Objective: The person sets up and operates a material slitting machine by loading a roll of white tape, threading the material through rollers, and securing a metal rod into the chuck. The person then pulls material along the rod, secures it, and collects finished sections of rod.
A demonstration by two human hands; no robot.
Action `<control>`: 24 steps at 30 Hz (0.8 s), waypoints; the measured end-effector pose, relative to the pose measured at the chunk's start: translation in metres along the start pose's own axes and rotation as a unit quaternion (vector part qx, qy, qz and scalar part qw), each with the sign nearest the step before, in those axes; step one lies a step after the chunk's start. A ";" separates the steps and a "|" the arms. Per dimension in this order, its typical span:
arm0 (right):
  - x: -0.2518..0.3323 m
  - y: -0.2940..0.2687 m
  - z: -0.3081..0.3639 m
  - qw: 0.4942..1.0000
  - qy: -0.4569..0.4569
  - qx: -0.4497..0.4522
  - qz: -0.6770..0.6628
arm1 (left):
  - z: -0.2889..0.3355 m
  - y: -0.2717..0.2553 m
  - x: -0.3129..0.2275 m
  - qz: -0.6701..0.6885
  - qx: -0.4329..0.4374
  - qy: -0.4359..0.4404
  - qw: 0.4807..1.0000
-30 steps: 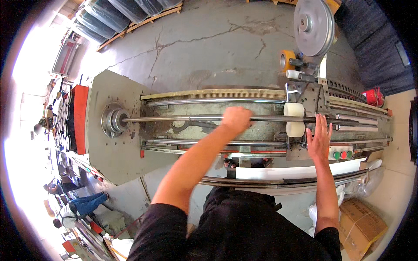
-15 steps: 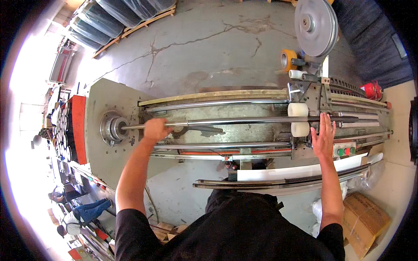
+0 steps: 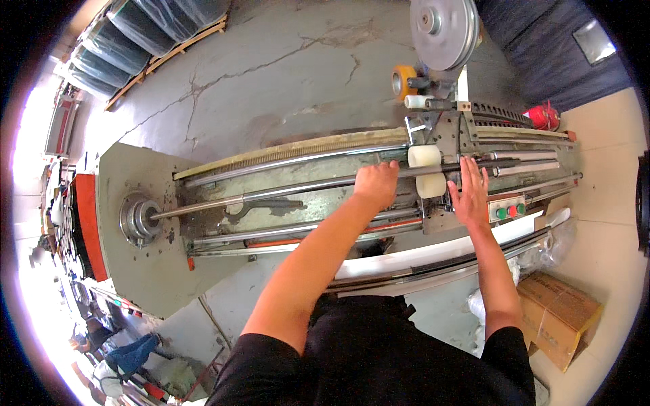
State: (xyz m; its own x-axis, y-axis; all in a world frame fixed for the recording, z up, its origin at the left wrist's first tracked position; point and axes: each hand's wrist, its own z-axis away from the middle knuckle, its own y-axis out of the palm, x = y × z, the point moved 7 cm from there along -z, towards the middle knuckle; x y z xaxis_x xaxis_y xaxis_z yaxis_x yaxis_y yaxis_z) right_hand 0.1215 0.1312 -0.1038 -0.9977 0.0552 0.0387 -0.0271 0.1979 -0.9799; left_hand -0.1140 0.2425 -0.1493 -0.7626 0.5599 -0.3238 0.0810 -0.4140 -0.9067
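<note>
Since the earlier frame, the left hand has been moved rightward along the rod, from near the chuck to just beside the white rollers. By these rollers, the way along the rod is blocked on that side. Below the rod, a dark wrench is seen lying on the machine bed. A button box is mounted to the right, a grey wheel on the far side, and a carton is placed at lower right. The rod is held lengthwise above the bed, its left end set in the chuck. It is clasped from above by the curled left hand. The right hand is laid flat across it, fingers extended, just past the rollers. Between left hand and chuck, a long stretch of rod is left uncovered.
</note>
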 end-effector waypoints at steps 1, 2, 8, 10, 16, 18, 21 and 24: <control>-0.001 -0.001 -0.003 1.000 0.001 -0.005 0.000 | -0.006 0.003 0.001 0.002 -0.001 -0.006 1.000; 0.001 -0.002 -0.002 1.000 0.003 -0.004 -0.001 | -0.009 0.008 0.002 0.006 0.004 -0.012 1.000; -0.003 -0.002 0.009 1.000 0.022 -0.009 0.000 | 0.082 -0.037 0.135 -0.062 0.061 -0.053 0.995; 0.001 -0.004 0.007 1.000 0.023 -0.009 0.000 | 0.130 -0.042 0.209 -0.087 0.031 -0.071 0.993; 0.000 -0.006 0.005 0.999 0.029 -0.014 -0.015 | 0.249 -0.065 0.388 -0.146 0.021 -0.208 0.967; -0.003 -0.005 0.005 0.999 0.030 -0.020 -0.012 | 0.272 -0.071 0.425 -0.125 0.035 -0.243 0.961; -0.005 -0.001 0.006 0.999 0.027 -0.024 -0.001 | 0.267 -0.071 0.412 -0.122 0.028 -0.219 0.968; -0.008 0.006 0.007 0.999 0.030 -0.014 -0.007 | 0.228 -0.061 0.345 -0.111 0.016 -0.164 0.980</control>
State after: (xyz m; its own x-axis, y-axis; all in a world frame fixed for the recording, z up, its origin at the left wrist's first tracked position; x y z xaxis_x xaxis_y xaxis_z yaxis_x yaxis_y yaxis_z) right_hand 0.1291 0.1251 -0.1114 -0.9918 0.1103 0.0649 -0.0385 0.2264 -0.9733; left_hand -0.5282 0.2976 -0.1442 -0.9248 0.3804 -0.0110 -0.1263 -0.3339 -0.9341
